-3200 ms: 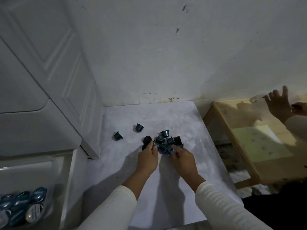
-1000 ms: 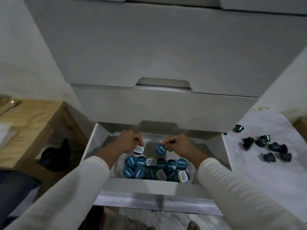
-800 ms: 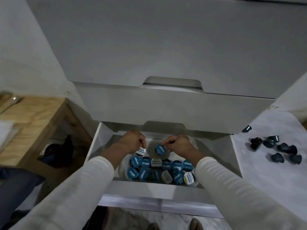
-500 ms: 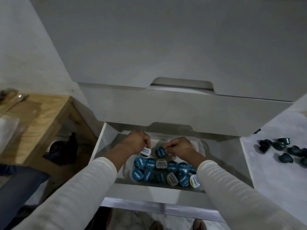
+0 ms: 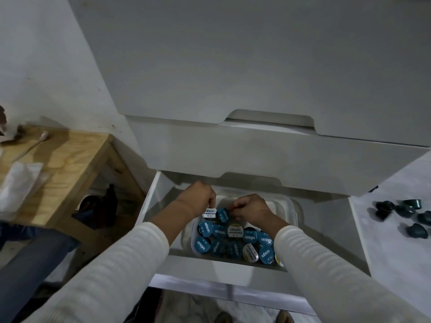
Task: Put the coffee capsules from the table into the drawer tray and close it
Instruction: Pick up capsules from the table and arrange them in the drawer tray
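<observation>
With L hand [image 5: 198, 199] pinching a white-lidded capsule [image 5: 209, 212] and R hand [image 5: 250, 209] a blue capsule [image 5: 223, 215] over the drawer tray [image 5: 292, 206], lower each foil-up into free gaps, release, then fetch remaining capsules [image 5: 404, 214] from tabletop [image 5: 396, 257].

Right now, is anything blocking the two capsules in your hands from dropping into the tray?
Nothing visible. The left hand pinches a white-lidded capsule, the right hand a blue-lidded capsule, both over the tray's bare back half, behind the capsules already in it.
</observation>
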`<state>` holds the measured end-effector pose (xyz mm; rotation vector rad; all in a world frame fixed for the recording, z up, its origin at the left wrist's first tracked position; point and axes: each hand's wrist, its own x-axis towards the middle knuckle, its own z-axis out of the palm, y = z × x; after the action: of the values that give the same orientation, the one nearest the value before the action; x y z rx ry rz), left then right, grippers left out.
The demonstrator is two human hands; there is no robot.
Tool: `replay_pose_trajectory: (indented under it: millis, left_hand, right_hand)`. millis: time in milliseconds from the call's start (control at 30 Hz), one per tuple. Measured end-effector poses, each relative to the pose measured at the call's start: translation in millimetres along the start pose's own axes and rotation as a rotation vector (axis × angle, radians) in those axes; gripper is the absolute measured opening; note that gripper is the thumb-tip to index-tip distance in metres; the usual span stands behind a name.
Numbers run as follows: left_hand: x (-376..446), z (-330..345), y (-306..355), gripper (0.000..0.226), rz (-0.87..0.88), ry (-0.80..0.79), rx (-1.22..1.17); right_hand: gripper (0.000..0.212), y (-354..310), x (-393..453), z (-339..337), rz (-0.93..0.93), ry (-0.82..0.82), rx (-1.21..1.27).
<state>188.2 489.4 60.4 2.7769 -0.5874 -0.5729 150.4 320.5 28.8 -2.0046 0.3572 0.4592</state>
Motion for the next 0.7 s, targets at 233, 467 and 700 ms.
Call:
replay_pose_trajectory:
  millis: [233,467,700]
  left_hand:
    - [-8,1,4,0.027,-0.026,0.022,0.02]
    - [-24,7,24,0.029,-0.088,0.086,0.066]
    - [-49,30,64,0.044,-0.059,0.374,0.154]
  right_hand:
    - [0.021,-2,-7,-2,-0.103,-0.022,-0.103]
    - [0.035,-6,-30,-4,-0.308,0.062,-0.501]
    - [0.048,-2,-69,-11,-0.462,0.227,-0.763]
